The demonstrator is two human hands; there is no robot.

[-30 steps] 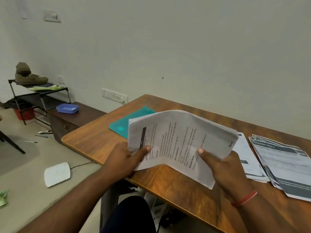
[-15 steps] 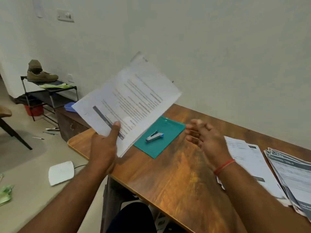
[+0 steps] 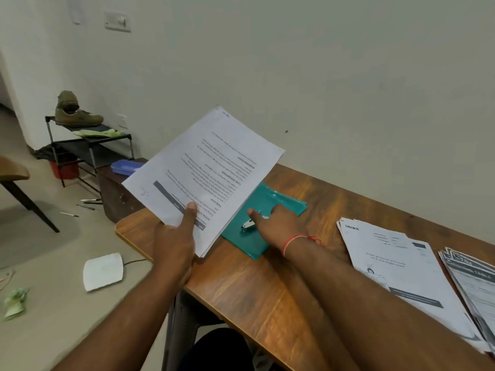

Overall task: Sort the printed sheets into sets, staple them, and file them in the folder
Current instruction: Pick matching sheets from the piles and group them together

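My left hand (image 3: 175,241) grips a set of printed sheets (image 3: 206,172) by its near corner, thumb on top, and holds it raised over the table's left end. A teal folder (image 3: 281,202) lies flat on the wooden table (image 3: 267,290), partly under the sheets. A small silver and blue stapler (image 3: 250,223) lies on the folder. My right hand (image 3: 276,223) reaches over the stapler with thumb and fingers spread around it; whether they touch it I cannot tell. Two more piles lie at the right: white printed sheets (image 3: 396,266) and grey-headed sheets (image 3: 474,285).
The wall runs close behind the table. Left of the table stand a low brown cabinet (image 3: 117,194) with a blue box (image 3: 126,166) and a black shoe rack (image 3: 88,145). A white pad (image 3: 103,271) and pens lie on the floor. A chair (image 3: 13,175) is at far left.
Both hands held the bent set a second ago. My right hand let go and moved down onto the folder to the stapler. My left hand keeps the set raised.
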